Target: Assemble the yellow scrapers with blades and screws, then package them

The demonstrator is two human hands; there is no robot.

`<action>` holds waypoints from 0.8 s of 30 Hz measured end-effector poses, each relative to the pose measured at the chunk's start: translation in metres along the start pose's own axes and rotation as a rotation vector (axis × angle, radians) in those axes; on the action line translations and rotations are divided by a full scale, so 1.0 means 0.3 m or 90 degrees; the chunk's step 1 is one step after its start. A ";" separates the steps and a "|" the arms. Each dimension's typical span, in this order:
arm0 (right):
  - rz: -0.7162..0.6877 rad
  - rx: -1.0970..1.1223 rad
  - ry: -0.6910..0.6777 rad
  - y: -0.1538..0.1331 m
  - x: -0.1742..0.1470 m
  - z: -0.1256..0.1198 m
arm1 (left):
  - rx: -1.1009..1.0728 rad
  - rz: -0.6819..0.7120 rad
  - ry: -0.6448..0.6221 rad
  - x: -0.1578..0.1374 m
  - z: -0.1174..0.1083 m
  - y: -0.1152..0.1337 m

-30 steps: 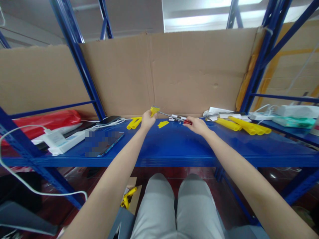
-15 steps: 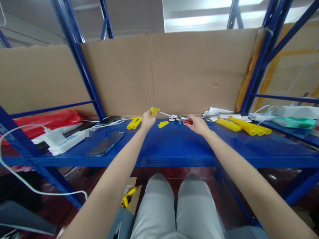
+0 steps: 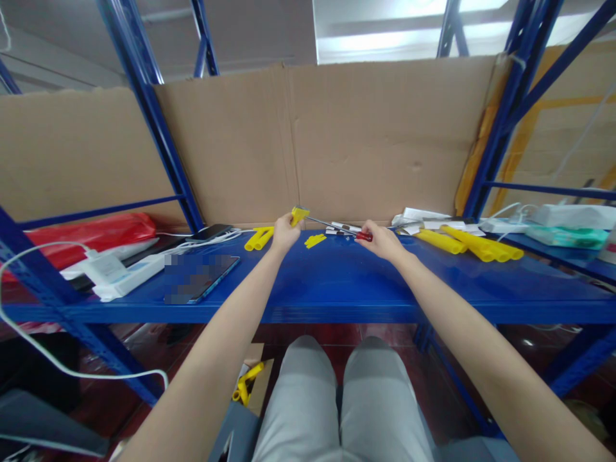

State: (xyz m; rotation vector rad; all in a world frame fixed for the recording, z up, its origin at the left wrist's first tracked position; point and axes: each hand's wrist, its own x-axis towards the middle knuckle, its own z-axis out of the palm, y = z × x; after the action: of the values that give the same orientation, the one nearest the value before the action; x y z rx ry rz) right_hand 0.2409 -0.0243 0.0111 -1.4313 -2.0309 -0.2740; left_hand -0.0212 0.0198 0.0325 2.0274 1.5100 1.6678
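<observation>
In my left hand [image 3: 287, 232], fingers closed, is a yellow plastic piece [image 3: 301, 214] with a flat, wide head. My right hand [image 3: 382, 241] grips a screwdriver [image 3: 364, 236] by its red handle. Its thin metal shaft points left, and the tip reaches the yellow piece; whether it touches cannot be made out. Between the hands, a small heap of yellow plastic bits [image 3: 315, 241] lies on the blue table [image 3: 337, 276]. Behind the shaft lie some flat black-and-white strips [image 3: 337, 230]. Yellow tubes [image 3: 260, 239] rest just left of my left hand.
More yellow tubes [image 3: 481, 246] and white papers [image 3: 423, 218] lie at the right. On the left are a phone [image 3: 205, 279], a white power strip [image 3: 132, 274] and a red bag [image 3: 96, 234]. Cardboard [image 3: 375, 141] stands along the back. A box below holds yellow parts [image 3: 248, 382].
The screwdriver's shaft looks slightly lower and darker than before, as if tilted or turned a little. Both hands stay in nearly the same place.
</observation>
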 end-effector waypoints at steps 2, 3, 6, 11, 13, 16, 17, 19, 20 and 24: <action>-0.007 -0.024 -0.003 -0.003 -0.001 0.000 | -0.001 0.002 0.006 0.003 0.001 -0.006; -0.010 -0.033 -0.007 -0.007 -0.001 0.000 | -0.001 0.002 0.009 0.005 0.001 -0.009; -0.004 -0.044 -0.031 -0.018 -0.004 0.000 | -0.001 0.001 0.016 0.009 -0.001 -0.015; 0.002 -0.006 -0.060 -0.020 -0.003 0.006 | 0.000 -0.003 0.015 0.008 -0.002 -0.010; -0.005 0.019 -0.055 -0.014 -0.001 0.010 | 0.003 -0.001 0.010 0.005 -0.001 -0.005; 0.002 0.017 -0.048 -0.006 0.001 0.011 | 0.011 0.005 0.007 0.001 -0.001 -0.001; 0.007 0.006 -0.048 -0.005 0.000 0.009 | 0.014 0.006 0.007 0.000 -0.001 0.000; 0.012 -0.019 -0.052 -0.008 -0.001 0.004 | 0.017 0.008 0.007 -0.001 -0.001 0.000; 0.012 -0.032 -0.055 -0.010 -0.003 0.002 | 0.018 0.009 0.007 -0.002 -0.001 0.000; 0.011 -0.060 -0.076 -0.022 -0.007 -0.005 | 0.018 0.001 0.009 -0.004 -0.003 0.003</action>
State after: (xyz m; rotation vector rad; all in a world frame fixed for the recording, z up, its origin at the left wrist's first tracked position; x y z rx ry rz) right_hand 0.2357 -0.0292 0.0122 -1.5550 -2.1251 -0.2870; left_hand -0.0212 0.0181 0.0326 2.0354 1.5446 1.6739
